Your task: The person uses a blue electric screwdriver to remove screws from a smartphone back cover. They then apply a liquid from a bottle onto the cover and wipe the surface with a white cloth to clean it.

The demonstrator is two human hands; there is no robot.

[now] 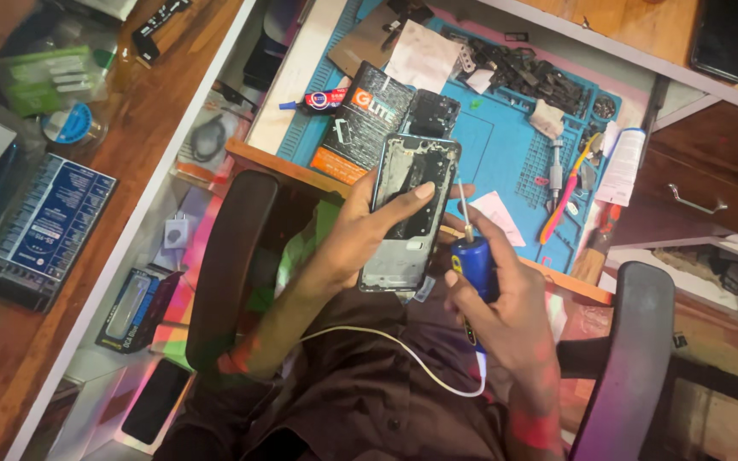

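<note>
**A:** Workbench entry: blue silicone repair mat (497, 145) on a wooden desk edge, taken as the landmark. Loose dark metal parts (527, 68) lie at the mat's far side, an orange-and-yellow toothbrush (567, 192) at its right edge, a black-and-orange flat box (360, 119) on its left part.

**B:** Hands?

**A:** Left hand (360, 235), just nearer the person than the mat's front edge, is clamped around an opened grey smartphone frame (410, 213), back cover off, thumb across its middle. Long axis runs away from the person, top end over the mat.

**B:** And the right?

**A:** Right hand (506, 307) is wrapped tight on a blue-handled precision screwdriver (471, 256). The shaft points up and slightly left, tip just beside the frame's right edge; contact cannot be told. The right hand is the nearer to that edge.
</note>
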